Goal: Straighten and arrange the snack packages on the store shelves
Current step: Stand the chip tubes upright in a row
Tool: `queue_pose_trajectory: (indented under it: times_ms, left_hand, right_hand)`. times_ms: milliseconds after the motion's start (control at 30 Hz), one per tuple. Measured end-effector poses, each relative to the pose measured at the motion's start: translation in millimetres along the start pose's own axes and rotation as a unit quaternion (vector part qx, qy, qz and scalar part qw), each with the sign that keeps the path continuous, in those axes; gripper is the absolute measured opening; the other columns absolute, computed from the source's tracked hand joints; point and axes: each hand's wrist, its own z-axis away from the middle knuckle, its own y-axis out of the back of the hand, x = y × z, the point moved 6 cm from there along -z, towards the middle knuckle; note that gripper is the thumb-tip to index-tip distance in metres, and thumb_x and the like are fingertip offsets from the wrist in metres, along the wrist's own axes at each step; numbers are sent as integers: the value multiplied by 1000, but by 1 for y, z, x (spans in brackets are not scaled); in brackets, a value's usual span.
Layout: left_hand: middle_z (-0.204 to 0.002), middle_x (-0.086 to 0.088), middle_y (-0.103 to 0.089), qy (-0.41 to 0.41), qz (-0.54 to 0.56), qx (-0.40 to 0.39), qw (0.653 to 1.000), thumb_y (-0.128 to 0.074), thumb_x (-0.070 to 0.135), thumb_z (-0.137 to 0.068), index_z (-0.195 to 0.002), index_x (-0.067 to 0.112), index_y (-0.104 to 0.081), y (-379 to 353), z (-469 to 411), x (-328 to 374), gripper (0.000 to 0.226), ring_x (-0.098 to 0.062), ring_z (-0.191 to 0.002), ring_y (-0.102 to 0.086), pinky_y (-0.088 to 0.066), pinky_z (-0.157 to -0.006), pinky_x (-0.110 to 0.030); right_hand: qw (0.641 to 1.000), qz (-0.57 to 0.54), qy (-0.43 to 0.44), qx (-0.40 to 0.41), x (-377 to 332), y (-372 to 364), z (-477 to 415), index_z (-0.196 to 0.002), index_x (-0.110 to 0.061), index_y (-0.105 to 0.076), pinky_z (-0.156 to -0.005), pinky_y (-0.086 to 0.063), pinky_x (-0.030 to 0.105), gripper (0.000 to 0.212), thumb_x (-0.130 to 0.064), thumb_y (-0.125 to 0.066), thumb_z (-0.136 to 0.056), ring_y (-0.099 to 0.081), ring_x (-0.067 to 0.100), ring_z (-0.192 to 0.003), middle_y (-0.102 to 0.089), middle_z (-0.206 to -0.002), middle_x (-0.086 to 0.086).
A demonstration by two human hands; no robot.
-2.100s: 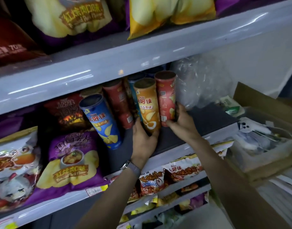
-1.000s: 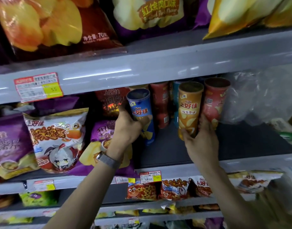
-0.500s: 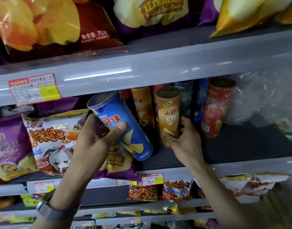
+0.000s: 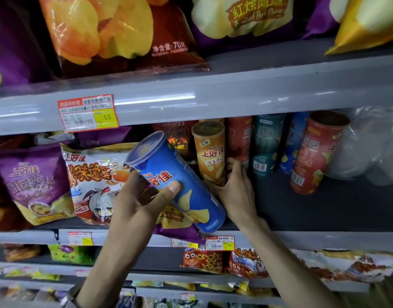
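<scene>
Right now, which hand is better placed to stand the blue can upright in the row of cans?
Left. The left hand holds the tilted blue can in front of the shelf; the right hand is occupied, curled round the orange can at its base.

Blue chip can (image 4: 175,185) (clear plastic lid) tilted, lid up-left, gripped in left hand (image 4: 142,203) at the middle shelf (image 4: 324,210) front. Orange can (image 4: 210,152) upright just behind. Red can (image 4: 313,152) leaning, well right.
</scene>
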Motion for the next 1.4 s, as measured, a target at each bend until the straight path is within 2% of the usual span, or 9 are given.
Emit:
queue_pose_trajectory:
  times_ms: [200,400,567,733,867,967,1133,1267,1400]
  left_hand:
    - [-113,-2,-79,-16,-24,-21,999,-77,20,-85,-124,12,-64,-19,-7,4,42,-20,-104,-77,-63,-82,-34]
    - [-101,4,-81,-33,-56,-49,997,-83,25,-78,-118,14,-64,-63,-19,6,45,-9,-88,-77,-56,-70,-17]
    - [-110,5,-80,-36,-81,-78,993,-88,31,-82,-120,21,-63,-93,-19,0,47,-15,-101,-77,-60,-89,-45]
    - [-111,2,-80,-25,-57,-85,994,-89,28,-82,-123,17,-63,-94,-15,-6,50,-15,-102,-78,-61,-89,-40]
    - [-91,0,-80,-15,-34,-83,996,-80,13,-84,-117,8,-63,-84,-12,-3,37,-1,-67,-71,-52,-58,-12]
    - [-101,1,-82,-11,-22,-69,997,-79,20,-77,-117,10,-65,-71,-8,-2,44,-10,-88,-78,-56,-68,-16]
    - [-104,-1,-81,-2,-26,-46,999,-77,20,-80,-118,14,-67,-50,2,-2,41,-18,-95,-78,-63,-76,-35]
    - [-110,-1,-81,15,-17,-32,999,-76,21,-80,-118,16,-69,-36,8,-3,39,-19,-102,-78,-58,-88,-45]
    - [-105,0,-81,25,-20,-14,999,-78,23,-78,-108,17,-69,-29,9,-3,32,-19,-99,-78,-58,-86,-44]
  right_hand:
    - [1000,-16,0,16,14,26,13,-134,-37,-44,-87,-56,44,73,-48,-87,-77,-64,10,-103,-61,-123,-15]
    - [981,-44,22,187,37,102,35,-119,-28,-60,-79,-57,36,36,-14,-77,-90,-64,4,-88,-66,-105,-10]
    - [947,-68,-12,312,62,162,39,-133,-19,-49,-95,-57,40,57,-14,-78,-85,-61,18,-112,-51,-130,3]
    - [969,-113,-87,204,88,175,17,-153,-20,-29,-99,-48,25,91,-12,-85,-82,-54,6,-122,-50,-139,-5]
    - [985,-52,-104,129,110,173,4,-139,-40,-41,-100,-54,39,74,-19,-84,-83,-66,11,-114,-66,-126,-13]
    - [986,-18,-111,123,113,169,3,-142,-33,-47,-92,-53,33,71,-21,-85,-83,-66,15,-115,-66,-130,-7]
    - [989,20,-105,105,108,144,2,-133,-36,-53,-93,-59,43,76,-53,-83,-66,-67,13,-109,-65,-125,-7]
    - [993,23,-85,81,88,111,7,-128,-34,-55,-90,-60,43,74,-58,-81,-64,-68,12,-103,-62,-119,-7]
    - [997,0,-62,55,71,78,10,-127,-33,-51,-88,-60,43,75,-59,-80,-63,-67,13,-103,-61,-119,-7]
